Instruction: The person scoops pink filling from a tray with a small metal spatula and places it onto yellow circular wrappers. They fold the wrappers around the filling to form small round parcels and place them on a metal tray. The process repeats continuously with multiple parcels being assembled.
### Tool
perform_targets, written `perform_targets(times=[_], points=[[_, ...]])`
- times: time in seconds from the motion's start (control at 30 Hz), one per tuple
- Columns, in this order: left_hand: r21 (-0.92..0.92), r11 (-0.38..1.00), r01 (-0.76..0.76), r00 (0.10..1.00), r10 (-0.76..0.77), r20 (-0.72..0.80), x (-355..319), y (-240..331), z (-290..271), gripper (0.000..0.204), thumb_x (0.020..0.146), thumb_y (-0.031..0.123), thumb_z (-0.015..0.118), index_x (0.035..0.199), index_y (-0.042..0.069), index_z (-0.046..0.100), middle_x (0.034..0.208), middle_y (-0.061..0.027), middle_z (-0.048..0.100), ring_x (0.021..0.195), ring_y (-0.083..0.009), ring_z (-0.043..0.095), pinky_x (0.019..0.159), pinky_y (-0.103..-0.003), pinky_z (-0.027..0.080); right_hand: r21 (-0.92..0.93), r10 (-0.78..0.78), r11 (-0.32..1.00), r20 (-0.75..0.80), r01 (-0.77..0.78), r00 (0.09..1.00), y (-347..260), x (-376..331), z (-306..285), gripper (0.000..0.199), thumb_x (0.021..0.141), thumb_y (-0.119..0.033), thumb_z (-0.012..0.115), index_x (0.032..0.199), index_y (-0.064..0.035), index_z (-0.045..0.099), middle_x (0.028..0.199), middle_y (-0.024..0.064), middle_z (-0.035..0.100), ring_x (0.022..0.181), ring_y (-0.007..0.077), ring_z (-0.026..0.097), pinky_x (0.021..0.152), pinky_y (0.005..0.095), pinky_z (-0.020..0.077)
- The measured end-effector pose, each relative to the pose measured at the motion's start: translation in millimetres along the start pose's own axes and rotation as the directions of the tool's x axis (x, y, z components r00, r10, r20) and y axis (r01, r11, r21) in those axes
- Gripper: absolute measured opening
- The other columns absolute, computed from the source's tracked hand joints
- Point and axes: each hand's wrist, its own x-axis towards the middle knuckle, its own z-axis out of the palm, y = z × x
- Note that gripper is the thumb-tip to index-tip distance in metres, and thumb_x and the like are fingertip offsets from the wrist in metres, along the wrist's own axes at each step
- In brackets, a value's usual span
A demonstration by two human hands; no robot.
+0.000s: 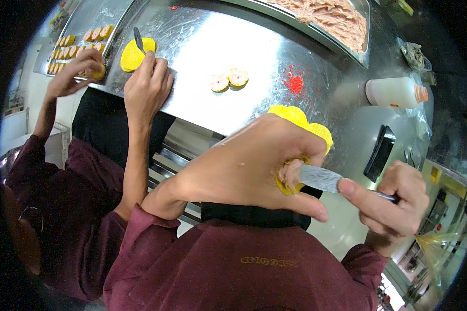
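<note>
My left hand [254, 160] is curled round a yellow dumpling wrapper [283, 185] with pinkish minced meat [291, 173] in its mouth. In my right hand [392, 202] is the handle of a flat metal spatula [319, 178], its blade tip against the meat. Just beyond my left hand lie several round yellow wrappers [294, 115], partly hidden by it. Two filled dumplings [228, 82] with red dots on top stand side by side on the steel table [192, 57]. Red crumbs [294, 84] are scattered to their right.
A metal tray of minced meat [337, 20] is at the far side. To the right are a white bottle [394, 93] and a dark phone-like slab [380, 154]. At left, a co-worker's hand [148, 85] holds a dark-bladed tool near yellow wrappers [132, 56], beside a tray of dumplings [70, 52].
</note>
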Motion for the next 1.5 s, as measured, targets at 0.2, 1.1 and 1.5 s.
perform_targets(times=[0.2,1.1,1.5], points=[[0.038,0.999,0.0,0.991,0.006,-0.137,-1,-5,5,0.03,0.083,0.017,0.092,0.081,0.007,0.064,0.068,-0.0006,0.061,0.06,-0.0164,0.056,0.057,-0.032,0.043,-0.105,0.037,0.994,-0.006,-0.038,0.999,0,-4,9,0.056,0.048,-0.024,0.075,0.101,-0.0221,0.091,0.069,-0.0047,0.03,0.055,0.0139,0.037,0.053,0.0299,0.022],[-0.014,1.0,-0.013,0.972,0.009,-0.236,-6,0,-1,0.034,0.08,0.018,0.087,0.072,0.003,0.058,0.063,-0.009,0.058,0.056,-0.0234,0.057,0.056,-0.034,0.044,-0.078,-0.05,0.996,-0.029,0.047,0.998,1,6,12,0.05,0.056,-0.011,0.083,0.105,-0.0193,0.09,0.067,-0.0045,0.03,0.054,0.0116,0.035,0.05,0.0298,0.0228],[-0.054,0.981,-0.188,0.967,0.175,-0.187,-7,3,-5,0.038,0.092,0.016,0.087,0.075,0.007,0.054,0.064,-0.0025,0.053,0.059,-0.0123,0.05,0.056,-0.033,0.042,-0.206,0.466,0.85,-0.135,-0.485,0.875,157,76,27,0.017,0.095,-0.016,0.07,0.096,-0.0028,0.081,0.089,0.021,0.077,0.083,0.0416,0.075,0.072,0.0466,0.0558]])
